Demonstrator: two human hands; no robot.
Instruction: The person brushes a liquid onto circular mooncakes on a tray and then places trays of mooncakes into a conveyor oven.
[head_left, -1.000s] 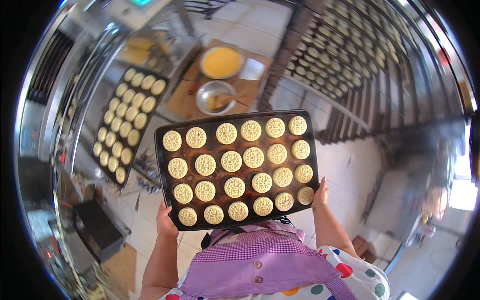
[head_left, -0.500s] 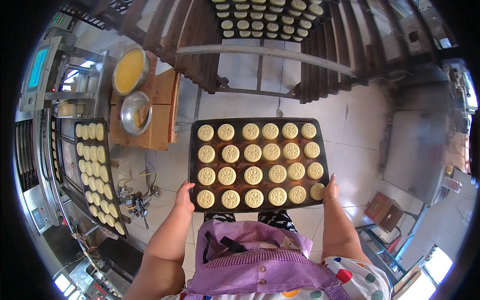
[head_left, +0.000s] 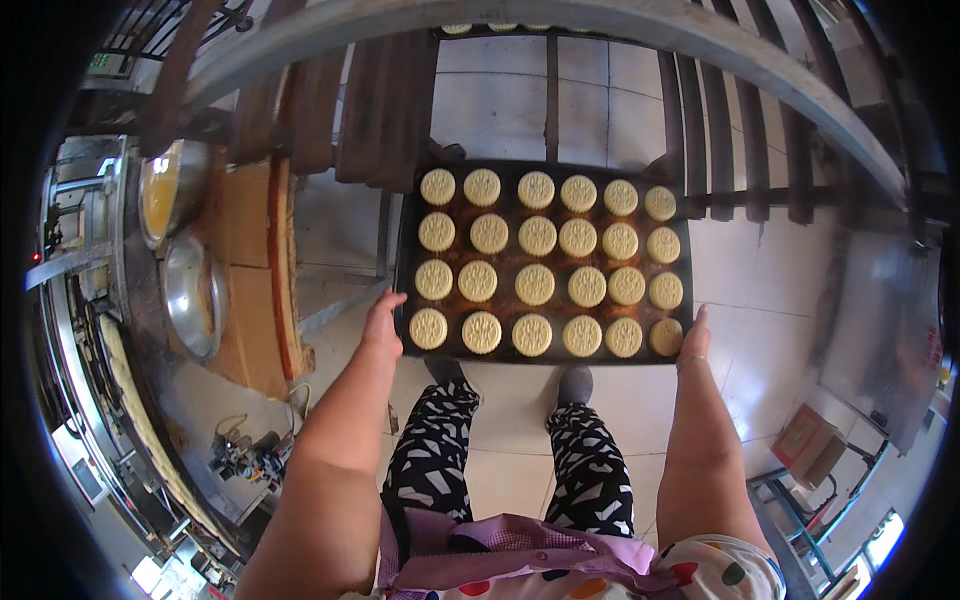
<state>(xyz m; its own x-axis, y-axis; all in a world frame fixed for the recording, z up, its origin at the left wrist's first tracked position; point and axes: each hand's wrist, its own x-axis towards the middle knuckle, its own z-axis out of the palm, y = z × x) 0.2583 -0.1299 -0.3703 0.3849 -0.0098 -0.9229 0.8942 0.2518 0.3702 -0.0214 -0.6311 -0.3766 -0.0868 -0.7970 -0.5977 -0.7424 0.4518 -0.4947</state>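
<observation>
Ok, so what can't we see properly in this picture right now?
All in the head view:
- Left hand and right hand: some fingers, hidden by the tray.
- Tray's underside: faces away from the camera.
- Rack cookies: mostly cut off by the top edge.
- Brown thing in the steel bowl: too blurred to name.

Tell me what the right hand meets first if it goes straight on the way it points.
The right hand would probably meet the rack's dark slats; depth is unclear.

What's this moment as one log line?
left hand: at left end; right hand: at right end; held: black rectangular metal tray; load: round yellow pastries
</observation>
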